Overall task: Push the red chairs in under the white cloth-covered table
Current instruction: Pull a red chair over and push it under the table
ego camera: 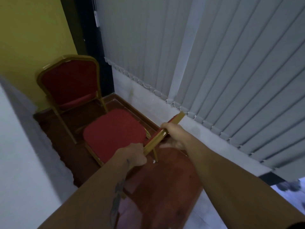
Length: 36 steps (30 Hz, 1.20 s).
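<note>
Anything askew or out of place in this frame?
Yes. The near red chair, gripped at its gold backrest by the left hand and right hand, stands angled, not squared to the white tablecloth. The far red chair sits back against the wall.

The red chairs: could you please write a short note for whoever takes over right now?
Left hand and right hand both grip the gold top rail of the near chair, whose seat faces the white tablecloth on the left but stands clear of it. The far chair stands in the corner by the yellow wall, untouched. Done: nothing pushed in yet. Left: push the near chair under, then the far one.
</note>
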Each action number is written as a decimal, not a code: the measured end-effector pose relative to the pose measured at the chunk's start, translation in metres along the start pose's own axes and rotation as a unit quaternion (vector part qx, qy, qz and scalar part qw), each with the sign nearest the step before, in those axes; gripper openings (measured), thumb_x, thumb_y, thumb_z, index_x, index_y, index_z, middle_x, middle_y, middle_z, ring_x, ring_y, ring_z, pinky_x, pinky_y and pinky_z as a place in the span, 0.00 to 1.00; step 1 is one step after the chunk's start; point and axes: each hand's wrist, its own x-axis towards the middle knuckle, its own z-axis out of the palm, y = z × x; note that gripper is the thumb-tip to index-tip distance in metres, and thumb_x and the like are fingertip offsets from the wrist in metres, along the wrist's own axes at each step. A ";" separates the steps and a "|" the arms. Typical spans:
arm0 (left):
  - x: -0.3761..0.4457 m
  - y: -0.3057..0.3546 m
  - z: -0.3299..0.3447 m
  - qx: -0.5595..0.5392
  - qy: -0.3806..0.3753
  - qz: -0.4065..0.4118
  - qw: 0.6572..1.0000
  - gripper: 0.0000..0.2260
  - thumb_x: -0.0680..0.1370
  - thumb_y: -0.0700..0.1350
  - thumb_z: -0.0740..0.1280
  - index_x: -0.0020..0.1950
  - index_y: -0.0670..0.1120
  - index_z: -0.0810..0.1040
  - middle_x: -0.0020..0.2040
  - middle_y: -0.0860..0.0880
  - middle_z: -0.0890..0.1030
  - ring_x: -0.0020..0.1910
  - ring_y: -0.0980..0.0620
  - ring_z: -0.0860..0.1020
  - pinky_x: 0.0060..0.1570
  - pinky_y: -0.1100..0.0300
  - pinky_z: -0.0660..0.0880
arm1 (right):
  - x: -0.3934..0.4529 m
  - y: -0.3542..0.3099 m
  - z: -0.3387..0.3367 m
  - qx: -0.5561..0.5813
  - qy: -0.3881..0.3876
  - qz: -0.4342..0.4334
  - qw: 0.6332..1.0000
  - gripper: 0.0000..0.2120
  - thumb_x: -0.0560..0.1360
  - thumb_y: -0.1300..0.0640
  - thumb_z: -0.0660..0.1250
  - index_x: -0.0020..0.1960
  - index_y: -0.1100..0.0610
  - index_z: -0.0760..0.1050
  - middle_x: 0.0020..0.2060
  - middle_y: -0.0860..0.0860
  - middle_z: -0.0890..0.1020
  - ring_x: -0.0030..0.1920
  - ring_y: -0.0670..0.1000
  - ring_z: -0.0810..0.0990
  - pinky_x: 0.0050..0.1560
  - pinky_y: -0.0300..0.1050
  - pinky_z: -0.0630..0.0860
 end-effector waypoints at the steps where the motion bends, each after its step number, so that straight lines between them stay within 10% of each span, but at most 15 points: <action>1: -0.001 0.000 -0.001 0.023 -0.002 -0.011 1.000 0.25 0.70 0.51 0.66 0.66 0.45 0.74 0.61 0.43 0.78 0.59 0.41 0.79 0.62 0.45 0.78 | 0.002 0.002 0.000 -0.007 -0.004 -0.013 1.000 0.23 0.78 0.60 0.68 0.69 0.67 0.68 0.47 0.63 0.82 0.45 0.61 0.88 0.36 0.59 0.85; 20: 0.009 0.099 0.014 0.011 0.021 -0.153 0.988 0.19 0.77 0.46 0.67 0.67 0.41 0.77 0.53 0.44 0.81 0.48 0.45 0.80 0.56 0.52 0.81 | 0.058 -0.029 -0.056 -0.102 -0.137 -0.094 0.981 0.23 0.76 0.62 0.68 0.67 0.71 0.69 0.31 0.57 0.82 0.30 0.53 0.86 0.30 0.52 0.83; 27: -0.002 0.093 0.023 -0.016 0.033 -0.173 0.984 0.22 0.78 0.48 0.67 0.70 0.39 0.74 0.60 0.40 0.80 0.49 0.44 0.78 0.61 0.50 0.79 | 0.049 -0.035 -0.043 -0.158 -0.185 -0.097 0.965 0.05 0.76 0.63 0.66 0.50 0.64 0.73 0.29 0.55 0.81 0.35 0.56 0.86 0.37 0.59 0.86; 36: -0.019 0.070 0.023 -0.032 0.048 -0.203 0.978 0.20 0.80 0.47 0.66 0.70 0.40 0.75 0.62 0.42 0.80 0.49 0.47 0.76 0.52 0.56 0.76 | 0.054 -0.029 -0.006 -0.165 -0.229 -0.075 0.957 0.23 0.73 0.60 0.69 0.66 0.66 0.70 0.40 0.60 0.81 0.43 0.61 0.87 0.38 0.59 0.85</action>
